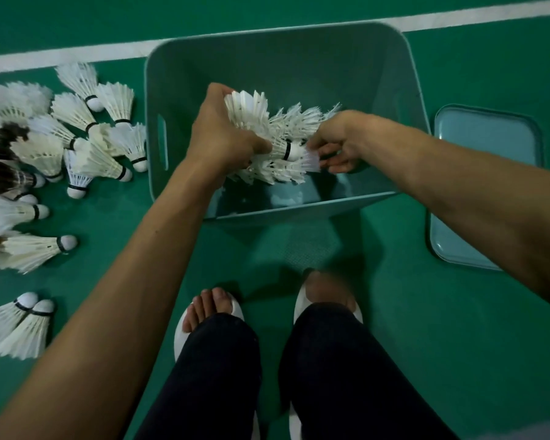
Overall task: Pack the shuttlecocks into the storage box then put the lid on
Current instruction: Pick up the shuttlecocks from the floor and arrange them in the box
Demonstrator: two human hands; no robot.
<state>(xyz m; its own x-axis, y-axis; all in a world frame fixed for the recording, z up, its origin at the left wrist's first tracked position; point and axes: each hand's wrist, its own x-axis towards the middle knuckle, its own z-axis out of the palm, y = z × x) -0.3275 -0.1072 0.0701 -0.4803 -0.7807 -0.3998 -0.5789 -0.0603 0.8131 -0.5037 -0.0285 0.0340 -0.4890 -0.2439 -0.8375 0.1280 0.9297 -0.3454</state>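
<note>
A teal storage box stands open on the green floor in front of me. Over its inside, both hands hold one bunch of white feather shuttlecocks. My left hand grips the bunch from the left, fingers curled round it. My right hand pinches the bunch from the right, at the feathers by a cork tip. The box floor below looks mostly bare, with a pale reflection. Several more shuttlecocks lie scattered on the floor left of the box. The teal lid lies flat to the right of the box.
My two feet in white slippers stand just in front of the box, legs in dark trousers. A white court line runs across the floor behind the box. Two shuttlecocks lie apart at the lower left.
</note>
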